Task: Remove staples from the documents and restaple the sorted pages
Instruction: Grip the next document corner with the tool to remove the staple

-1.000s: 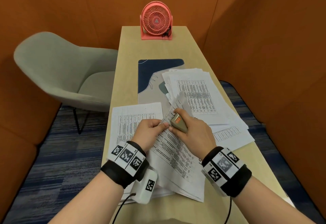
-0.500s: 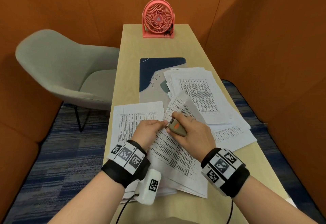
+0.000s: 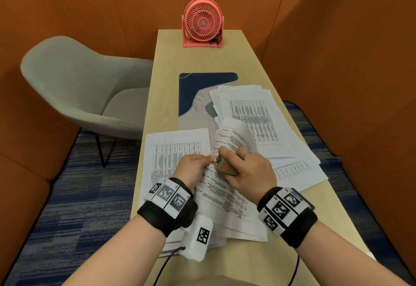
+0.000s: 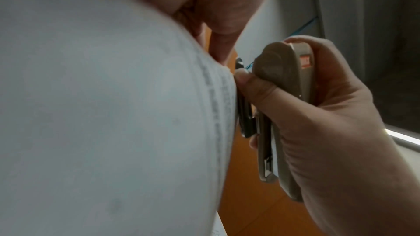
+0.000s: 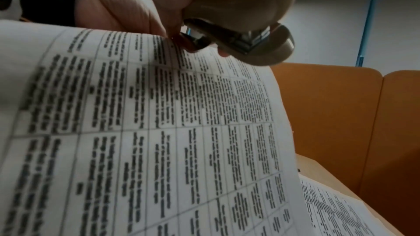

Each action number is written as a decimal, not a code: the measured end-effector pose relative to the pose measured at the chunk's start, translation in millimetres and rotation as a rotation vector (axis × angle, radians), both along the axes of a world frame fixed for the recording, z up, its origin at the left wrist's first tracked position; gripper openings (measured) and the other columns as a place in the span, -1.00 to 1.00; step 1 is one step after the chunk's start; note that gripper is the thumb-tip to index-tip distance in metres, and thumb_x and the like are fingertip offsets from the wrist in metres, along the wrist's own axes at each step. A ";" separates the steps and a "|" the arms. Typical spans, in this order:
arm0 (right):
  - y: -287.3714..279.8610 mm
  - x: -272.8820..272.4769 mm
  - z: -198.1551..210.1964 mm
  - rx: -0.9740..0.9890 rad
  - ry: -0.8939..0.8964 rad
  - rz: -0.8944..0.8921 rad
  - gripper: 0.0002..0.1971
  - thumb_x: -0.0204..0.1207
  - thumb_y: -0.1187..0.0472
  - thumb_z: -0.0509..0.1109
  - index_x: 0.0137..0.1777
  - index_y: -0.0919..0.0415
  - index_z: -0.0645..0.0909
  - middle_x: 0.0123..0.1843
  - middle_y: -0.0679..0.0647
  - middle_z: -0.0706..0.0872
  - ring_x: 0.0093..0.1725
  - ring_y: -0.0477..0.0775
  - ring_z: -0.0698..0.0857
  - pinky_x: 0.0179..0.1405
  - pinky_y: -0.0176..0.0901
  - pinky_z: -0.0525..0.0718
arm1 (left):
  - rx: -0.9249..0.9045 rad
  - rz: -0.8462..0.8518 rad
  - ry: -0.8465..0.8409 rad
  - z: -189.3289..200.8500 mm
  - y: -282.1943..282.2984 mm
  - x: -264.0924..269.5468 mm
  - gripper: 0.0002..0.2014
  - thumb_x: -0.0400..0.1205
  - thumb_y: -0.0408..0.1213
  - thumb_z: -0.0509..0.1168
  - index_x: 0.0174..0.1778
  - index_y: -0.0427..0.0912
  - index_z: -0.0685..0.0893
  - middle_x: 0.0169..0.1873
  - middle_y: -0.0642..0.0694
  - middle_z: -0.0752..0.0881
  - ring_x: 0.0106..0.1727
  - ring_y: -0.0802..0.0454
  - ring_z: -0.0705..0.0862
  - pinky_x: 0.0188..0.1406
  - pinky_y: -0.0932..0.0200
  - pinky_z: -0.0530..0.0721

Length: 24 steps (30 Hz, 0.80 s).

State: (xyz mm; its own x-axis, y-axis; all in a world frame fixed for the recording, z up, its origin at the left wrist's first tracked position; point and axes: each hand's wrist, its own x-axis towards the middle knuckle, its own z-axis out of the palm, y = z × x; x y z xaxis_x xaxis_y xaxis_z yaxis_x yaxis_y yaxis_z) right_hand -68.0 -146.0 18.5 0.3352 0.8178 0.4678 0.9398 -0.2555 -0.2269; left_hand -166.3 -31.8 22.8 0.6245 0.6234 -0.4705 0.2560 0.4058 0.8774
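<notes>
We find the right hand (image 3: 249, 173) curled tight around the beige stapler (image 3: 222, 167) at frame centre; the left hand (image 3: 193, 168) pinches the document (image 3: 222, 193) corner against its nose, above the table (image 3: 258, 261).

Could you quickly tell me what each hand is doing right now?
Left hand: pinching the document corner.
Right hand: gripping the stapler.

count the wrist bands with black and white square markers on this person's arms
2: one wrist band on the left arm, behind the left hand; the other wrist band on the right arm, behind the right hand. None looks hidden.
</notes>
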 end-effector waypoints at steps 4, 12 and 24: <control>0.4 -4.1 3.0 -0.030 0.218 -0.093 -0.55 0.42 -0.12 0.44 0.27 -0.20 0.38 -0.25 -0.01 0.66 -0.35 0.10 0.67 -0.43 -0.19 0.54 | 0.010 -0.040 -0.010 -0.3 5.1 -1.2 -0.82 0.60 -0.37 0.31 -0.25 -0.39 0.71 -0.36 -0.28 0.76 -0.28 -0.17 0.71 -0.10 0.01 0.72; 5.0 2.9 1.6 -0.033 0.803 -0.125 -0.58 0.36 -0.07 0.54 0.19 -0.21 0.50 -0.11 -0.22 0.67 -0.04 -0.06 0.66 0.05 -0.09 0.65 | 0.160 -0.194 -0.095 0.6 6.4 -9.4 -0.86 0.56 -0.58 0.27 -0.15 -0.30 0.70 -0.37 -0.07 0.78 -0.36 0.10 0.76 -0.31 0.29 0.73; -12.9 15.7 1.6 0.054 1.027 -0.148 -0.67 0.36 0.12 0.58 -0.03 -0.22 0.52 -0.17 -0.11 0.66 -0.31 -0.13 0.63 -0.40 -0.34 0.61 | 0.464 -0.254 0.029 0.4 7.2 -11.6 -0.82 0.56 -0.47 0.34 -0.05 -0.09 0.69 -0.11 -0.14 0.79 -0.05 -0.11 0.76 0.12 -0.06 0.69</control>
